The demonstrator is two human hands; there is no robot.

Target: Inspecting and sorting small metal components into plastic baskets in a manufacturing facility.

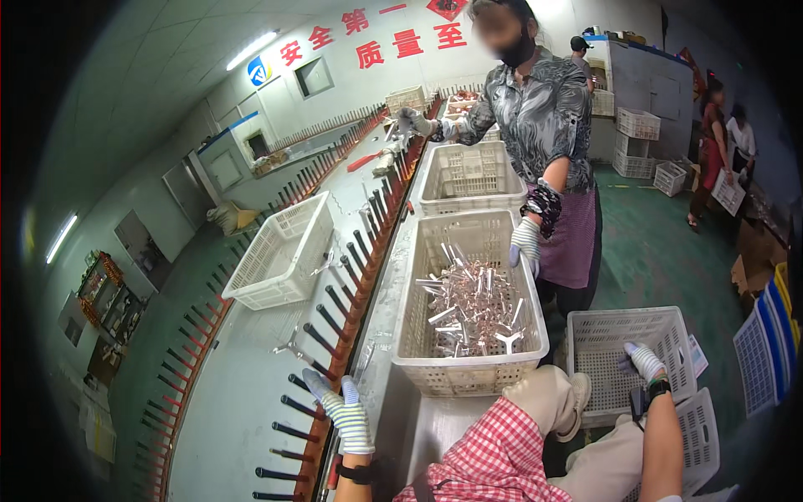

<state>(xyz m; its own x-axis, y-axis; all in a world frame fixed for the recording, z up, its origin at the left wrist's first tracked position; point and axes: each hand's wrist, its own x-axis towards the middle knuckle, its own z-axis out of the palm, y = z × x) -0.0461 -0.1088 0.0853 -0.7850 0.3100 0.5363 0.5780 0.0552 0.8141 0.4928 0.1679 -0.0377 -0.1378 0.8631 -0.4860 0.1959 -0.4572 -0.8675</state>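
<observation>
Silver Y-shaped metal piece (291, 343) lies on the grey metal table (234, 402), just ahead-left of the nearer striped-gloved left hand (345, 412), fingers parted, apparently empty; the striped-gloved right hand's (646, 363) hold is unclear.

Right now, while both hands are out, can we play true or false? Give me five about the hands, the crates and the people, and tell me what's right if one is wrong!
1. The left hand wears a striped glove. True.
2. The right hand is in the crate of metal pieces. False: it is at the low crate on the right; the metal pieces are in the middle crate.
3. The left hand is by a row of black pegs. True.
4. The co-worker across from us wears a yellow apron. False: the apron is purple.
5. The checked shirt is red and white. True.
</observation>
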